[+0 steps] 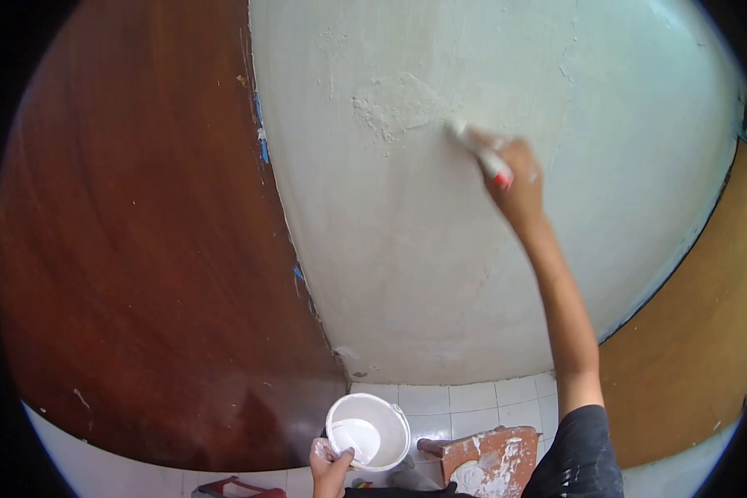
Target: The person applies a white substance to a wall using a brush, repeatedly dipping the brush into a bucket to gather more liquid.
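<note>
A brush (491, 163) with a pale handle and a red mark is gripped in my right hand (516, 176), its pale tip at the whitish wall (407, 224). Just left of the tip, the wall shows a rough, flaking patch (398, 104). Low in the view, my left hand (332, 469) has its fingers closed on the rim of a white bucket (400, 419). White paint (357, 440) lies inside the bucket.
A brown wooden panel (141, 232) fills the left side, and a tan panel (689, 332) stands at the right. Below are white floor tiles (473, 397), a paint-spattered reddish stool (519, 452) and a dark red object (236, 488) at the bottom edge.
</note>
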Available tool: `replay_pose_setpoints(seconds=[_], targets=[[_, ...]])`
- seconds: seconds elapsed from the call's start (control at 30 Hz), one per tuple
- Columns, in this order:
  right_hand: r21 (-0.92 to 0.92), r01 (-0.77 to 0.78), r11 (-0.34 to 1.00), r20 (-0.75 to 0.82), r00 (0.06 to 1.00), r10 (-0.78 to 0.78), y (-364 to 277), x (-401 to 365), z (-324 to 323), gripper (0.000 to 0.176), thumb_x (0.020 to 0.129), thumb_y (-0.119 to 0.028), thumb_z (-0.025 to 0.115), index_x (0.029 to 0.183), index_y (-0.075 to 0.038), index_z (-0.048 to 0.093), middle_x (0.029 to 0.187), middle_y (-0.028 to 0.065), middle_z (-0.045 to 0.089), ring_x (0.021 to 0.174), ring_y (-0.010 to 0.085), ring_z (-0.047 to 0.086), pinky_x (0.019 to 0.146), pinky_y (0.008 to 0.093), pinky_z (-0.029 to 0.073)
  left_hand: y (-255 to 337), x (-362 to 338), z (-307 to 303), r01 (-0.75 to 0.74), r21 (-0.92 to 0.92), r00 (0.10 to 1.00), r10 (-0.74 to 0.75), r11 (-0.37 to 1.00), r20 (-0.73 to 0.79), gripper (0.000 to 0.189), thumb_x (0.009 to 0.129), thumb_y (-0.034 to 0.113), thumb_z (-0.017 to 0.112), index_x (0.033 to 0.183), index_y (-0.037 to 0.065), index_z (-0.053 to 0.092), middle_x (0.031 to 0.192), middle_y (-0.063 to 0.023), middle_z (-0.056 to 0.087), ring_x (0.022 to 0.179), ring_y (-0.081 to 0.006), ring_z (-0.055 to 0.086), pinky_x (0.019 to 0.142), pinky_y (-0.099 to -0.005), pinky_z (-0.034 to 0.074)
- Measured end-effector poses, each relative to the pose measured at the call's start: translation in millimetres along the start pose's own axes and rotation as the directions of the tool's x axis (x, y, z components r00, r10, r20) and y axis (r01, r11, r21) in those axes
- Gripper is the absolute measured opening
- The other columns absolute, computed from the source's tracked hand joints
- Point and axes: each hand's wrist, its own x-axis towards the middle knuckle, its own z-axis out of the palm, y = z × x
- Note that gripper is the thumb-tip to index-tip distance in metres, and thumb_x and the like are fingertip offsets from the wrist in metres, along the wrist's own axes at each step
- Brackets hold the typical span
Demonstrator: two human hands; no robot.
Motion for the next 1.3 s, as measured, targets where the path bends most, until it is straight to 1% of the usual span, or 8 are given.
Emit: replay_pose_setpoints(seconds=[0.17,0.33,0.53,0.83,1.07,1.17,1.23,1.3], targets=[[-0.125,0.093,0.988,-0.074,0.992,-0.103,15,42,-24,0.05,0.077,-0.006,0.075,0.125,-0.018,0.071,0.114,0.0059,0.074,0.091,0.0268,0.065,0.079,0.0367,0.054,3,1,20,-0.051,-0.021,0.999,0.051,0.998,0.004,0.023,0.086,0.002,0.072,0.097,0.01,0.053,0.087,-0.0011,0.054,0.073,-0.0111,0.055,0.058,-0.0257,0.048],[0.018,0.234,0.972,0.259,0.938,-0.231,-18,-108,20,0.045,0.08,-0.003,0.067,0.123,-0.015,0.069,0.116,0.0083,0.073,0.095,0.0272,0.07,0.084,0.0395,0.058,-11,5,32,-0.028,-0.067,0.999,0.029,0.997,0.019,0.025,0.087,0.003,0.07,0.106,0.007,0.056,0.095,-0.0056,0.06,0.081,-0.0155,0.063,0.062,-0.0279,0.054],[0.105,-0.075,0.992,0.501,0.865,0.013,0,-94,1,0.043,0.078,-0.01,0.073,0.12,-0.02,0.072,0.099,0.0096,0.073,0.088,0.0286,0.066,0.078,0.0397,0.055,8,-1,46,0.001,-0.103,1.0,0.002,0.995,0.028,0.024,0.087,0.002,0.069,0.106,0.006,0.055,0.096,-0.008,0.062,0.082,-0.0176,0.065,0.062,-0.0301,0.056],[-0.198,0.144,0.97,-0.069,0.985,-0.16,63,122,-63,0.034,0.087,-0.014,0.075,0.121,-0.022,0.074,0.098,0.002,0.075,0.081,0.0203,0.066,0.073,0.0342,0.054,25,-1,56,-0.04,-0.187,0.996,0.054,0.981,0.069,0.021,0.088,0.001,0.068,0.102,0.008,0.054,0.091,-0.0052,0.06,0.078,-0.0138,0.062,0.063,-0.0277,0.054],[0.074,0.225,0.971,0.37,0.898,-0.237,18,-35,-22,0.043,0.079,-0.011,0.074,0.121,-0.021,0.072,0.115,0.0027,0.074,0.086,0.0256,0.067,0.079,0.0393,0.056,55,5,56,0.003,-0.208,0.986,0.031,0.978,0.161,0.021,0.089,0.002,0.067,0.104,0.007,0.053,0.093,-0.0053,0.059,0.08,-0.014,0.061,0.065,-0.0282,0.054],[0.193,0.106,0.975,0.361,0.917,-0.171,19,-7,-34,0.04,0.082,-0.013,0.074,0.121,-0.021,0.072,0.105,0.0046,0.075,0.086,0.0261,0.066,0.077,0.0393,0.056,71,7,59,0.007,-0.244,0.984,0.037,0.97,0.175,0.021,0.089,0.002,0.067,0.105,0.007,0.053,0.093,-0.0056,0.059,0.081,-0.015,0.062,0.065,-0.0282,0.054],[-0.014,0.182,0.983,0.325,0.931,-0.167,47,38,-36,0.03,0.087,-0.02,0.075,0.117,-0.024,0.074,0.082,0.0059,0.068,0.082,0.0276,0.065,0.073,0.039,0.054,78,10,57,0.011,-0.245,0.982,0.036,0.969,0.188,0.022,0.089,0.002,0.067,0.105,0.007,0.053,0.094,-0.0054,0.059,0.082,-0.0152,0.062,0.066,-0.0284,0.054],[0.042,0.101,0.994,0.104,0.989,-0.104,71,101,-47,0.028,0.088,-0.025,0.077,0.116,-0.022,0.074,0.088,0.0069,0.072,0.075,0.0247,0.065,0.071,0.0355,0.055,85,16,58,0.018,-0.252,0.979,0.034,0.967,0.202,0.023,0.088,0.002,0.067,0.105,0.007,0.053,0.094,-0.0048,0.058,0.082,-0.0151,0.062,0.065,-0.0285,0.054]])
